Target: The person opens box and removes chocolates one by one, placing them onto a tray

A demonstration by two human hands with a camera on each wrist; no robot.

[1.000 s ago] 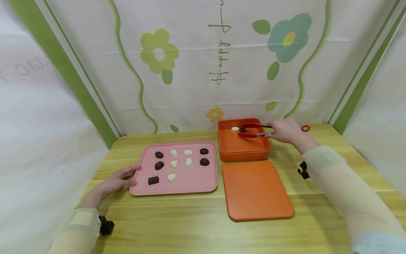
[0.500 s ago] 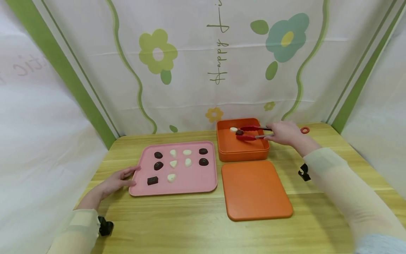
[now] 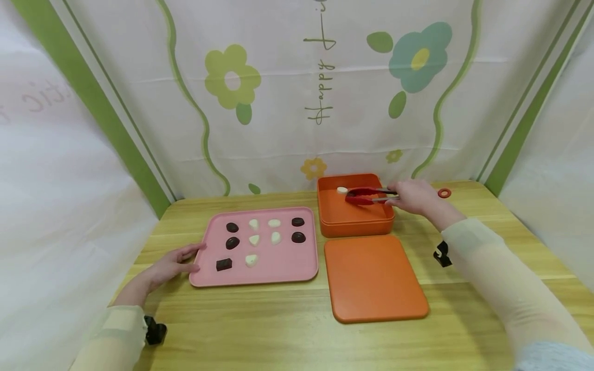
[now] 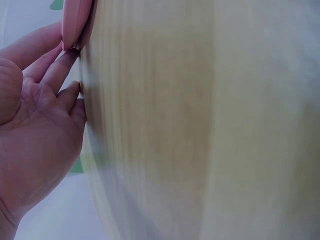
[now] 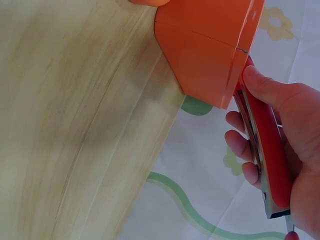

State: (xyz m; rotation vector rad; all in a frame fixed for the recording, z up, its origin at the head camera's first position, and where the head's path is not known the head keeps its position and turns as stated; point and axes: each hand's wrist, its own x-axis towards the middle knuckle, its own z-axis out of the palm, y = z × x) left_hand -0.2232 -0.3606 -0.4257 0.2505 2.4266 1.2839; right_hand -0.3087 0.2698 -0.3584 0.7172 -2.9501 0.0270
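My left hand (image 3: 169, 265) rests at the left edge of a pink tray (image 3: 287, 265), thumb and fingertips touching its rim. Dark chocolates (image 3: 224, 264) and white chocolates (image 3: 252, 260) lie on it in loose columns. My right hand (image 3: 414, 196) grips red-tipped tongs (image 3: 366, 200) that reach into an orange box (image 3: 357, 228). Between the tong tips a dark chocolate (image 3: 351, 194) shows, mostly hidden. Just left of the tips lies a white chocolate (image 3: 342, 190). In the right wrist view the fingers and thumb wrap the tongs' red handle (image 5: 272, 150); the box wall hides the tips.
An orange lid (image 3: 376, 278) lies flat in front of the box. All stands on a wooden table (image 3: 260, 324). A printed cloth (image 3: 278, 118) hangs right behind the box, with white cloth at both sides.
Inside the box the tongs have moved slightly left, bringing the dark chocolate nearer the white one, and their tips have drawn together around it. My left hand stays at the tray.
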